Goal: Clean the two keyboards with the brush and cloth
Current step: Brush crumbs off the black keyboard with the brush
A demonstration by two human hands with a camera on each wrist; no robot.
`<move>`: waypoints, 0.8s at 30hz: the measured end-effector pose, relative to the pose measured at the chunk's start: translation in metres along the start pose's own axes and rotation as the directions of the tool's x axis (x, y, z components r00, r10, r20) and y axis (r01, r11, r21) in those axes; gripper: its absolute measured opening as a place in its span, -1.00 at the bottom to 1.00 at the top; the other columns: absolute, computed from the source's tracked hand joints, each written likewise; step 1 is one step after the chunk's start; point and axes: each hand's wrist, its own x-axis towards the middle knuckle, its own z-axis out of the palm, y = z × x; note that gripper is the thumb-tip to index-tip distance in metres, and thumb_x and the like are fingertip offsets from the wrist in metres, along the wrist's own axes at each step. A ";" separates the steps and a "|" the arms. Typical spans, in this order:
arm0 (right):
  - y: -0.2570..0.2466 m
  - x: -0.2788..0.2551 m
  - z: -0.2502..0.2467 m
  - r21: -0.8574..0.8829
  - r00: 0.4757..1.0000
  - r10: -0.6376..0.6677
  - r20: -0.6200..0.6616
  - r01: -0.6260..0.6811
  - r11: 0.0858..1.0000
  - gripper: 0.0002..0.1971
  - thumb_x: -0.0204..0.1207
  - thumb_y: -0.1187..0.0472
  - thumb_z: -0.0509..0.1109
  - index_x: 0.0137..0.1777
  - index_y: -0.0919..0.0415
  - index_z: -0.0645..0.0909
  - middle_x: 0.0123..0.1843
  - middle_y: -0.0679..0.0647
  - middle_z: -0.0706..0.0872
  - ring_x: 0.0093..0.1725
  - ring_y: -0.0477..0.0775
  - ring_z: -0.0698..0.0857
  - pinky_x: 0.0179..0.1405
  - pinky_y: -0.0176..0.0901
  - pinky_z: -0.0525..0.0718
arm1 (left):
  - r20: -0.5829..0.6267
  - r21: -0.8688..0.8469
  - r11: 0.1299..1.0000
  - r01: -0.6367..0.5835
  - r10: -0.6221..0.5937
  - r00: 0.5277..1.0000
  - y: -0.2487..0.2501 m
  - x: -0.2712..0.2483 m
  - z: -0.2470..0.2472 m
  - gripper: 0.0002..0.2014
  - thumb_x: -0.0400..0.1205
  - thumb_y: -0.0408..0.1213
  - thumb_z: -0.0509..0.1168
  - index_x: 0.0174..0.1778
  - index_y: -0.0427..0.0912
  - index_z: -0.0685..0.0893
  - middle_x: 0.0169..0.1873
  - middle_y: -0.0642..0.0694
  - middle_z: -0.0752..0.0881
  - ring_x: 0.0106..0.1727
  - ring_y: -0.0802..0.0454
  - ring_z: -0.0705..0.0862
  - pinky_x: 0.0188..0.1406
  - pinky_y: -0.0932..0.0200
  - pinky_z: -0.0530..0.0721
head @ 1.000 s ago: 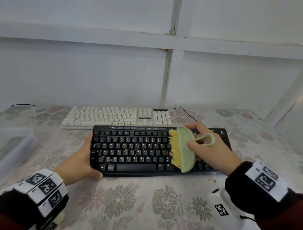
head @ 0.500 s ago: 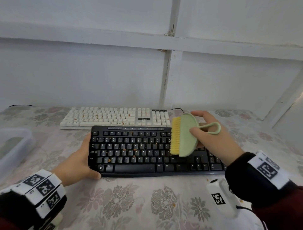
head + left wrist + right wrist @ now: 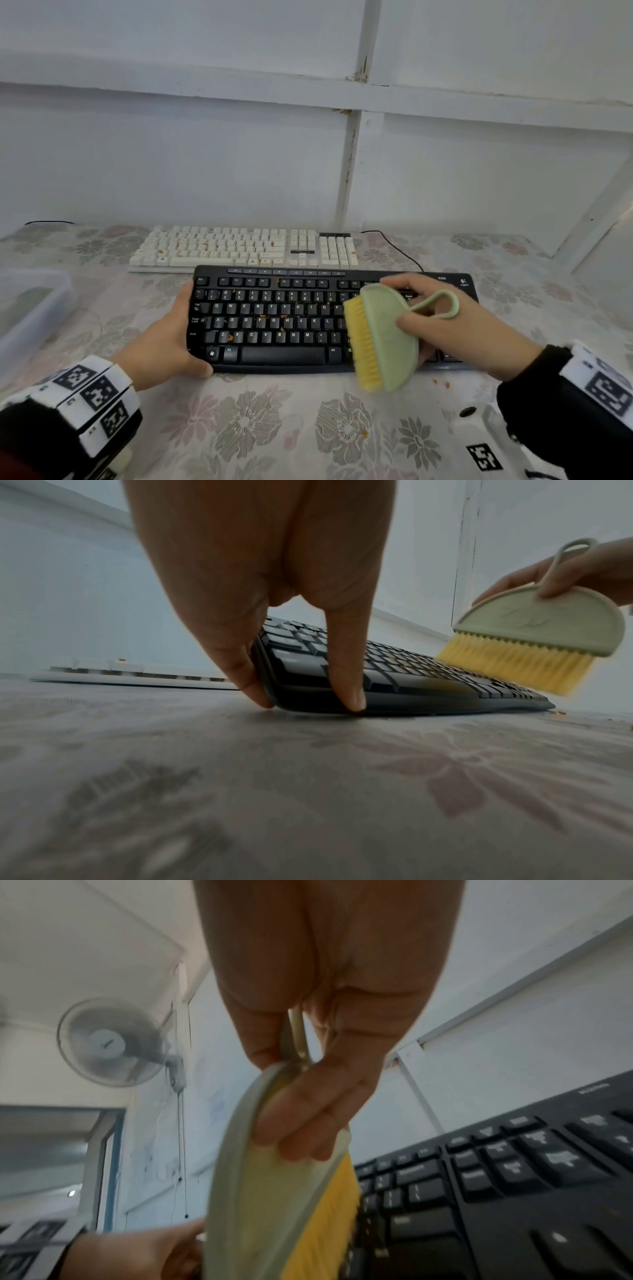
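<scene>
Black keyboard [image 3: 274, 318]: left hand [image 3: 164, 346] clamps left end; right hand [image 3: 455, 329] pinches brush [image 3: 383, 342]. Sweep crumbs nearward, lightly.

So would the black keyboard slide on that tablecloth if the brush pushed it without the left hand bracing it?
Probably. The black keyboard looks thin, plastic and likely light, lying flat on a smooth floral tablecloth. The left hand grips its left end, which suggests bracing helps. It looks stiff, so it should shift as one piece under the brush rather than flex.

Soft even light, blurred wrist views
</scene>
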 end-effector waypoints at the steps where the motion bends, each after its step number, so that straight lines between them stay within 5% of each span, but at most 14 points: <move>1: -0.003 0.005 -0.002 0.021 0.998 -0.026 -0.056 0.027 0.999 -0.58 0.54 0.46 0.27 0.22 -0.07 0.59 -0.31 -0.01 0.77 -0.34 -0.05 0.77 -0.43 -0.16 0.73 | -0.001 0.002 1.000 0.001 -0.001 1.000 0.000 0.000 0.000 0.25 0.24 -0.55 0.57 0.56 0.30 -0.14 0.10 0.18 0.61 0.03 0.20 0.65 -0.14 0.34 0.56; 5: -0.002 0.028 -0.004 0.069 0.965 -0.053 -0.256 0.073 0.995 -0.60 0.56 0.39 0.29 0.33 0.00 0.54 -0.25 0.04 0.81 -0.27 -0.05 0.80 -0.38 -0.10 0.77 | -0.002 0.001 1.000 0.001 -0.001 1.000 0.000 0.000 0.000 0.27 0.25 -0.55 0.57 0.56 0.31 -0.18 0.12 0.20 0.59 0.04 0.22 0.63 -0.12 0.35 0.56; 16: 0.010 0.001 0.014 -0.006 0.999 0.034 -0.017 -0.034 0.999 -0.62 0.56 0.39 0.28 0.17 -0.13 0.59 -0.22 0.11 0.77 -0.30 -0.04 0.77 -0.38 -0.13 0.75 | 0.000 0.001 1.000 -0.002 0.002 1.000 -0.002 0.002 0.000 0.26 0.26 -0.53 0.57 0.55 0.36 -0.18 0.11 0.21 0.60 0.04 0.22 0.64 -0.13 0.37 0.55; 24: -0.002 0.029 0.000 0.092 0.971 -0.022 -0.236 0.045 0.995 -0.56 0.55 0.42 0.26 0.33 -0.03 0.53 -0.19 0.06 0.81 -0.23 0.00 0.81 -0.33 -0.03 0.79 | -0.007 -0.002 1.000 -0.022 0.022 1.000 -0.003 0.001 0.000 0.25 0.25 -0.55 0.56 0.48 0.45 -0.16 0.12 0.22 0.59 0.06 0.23 0.63 -0.09 0.33 0.56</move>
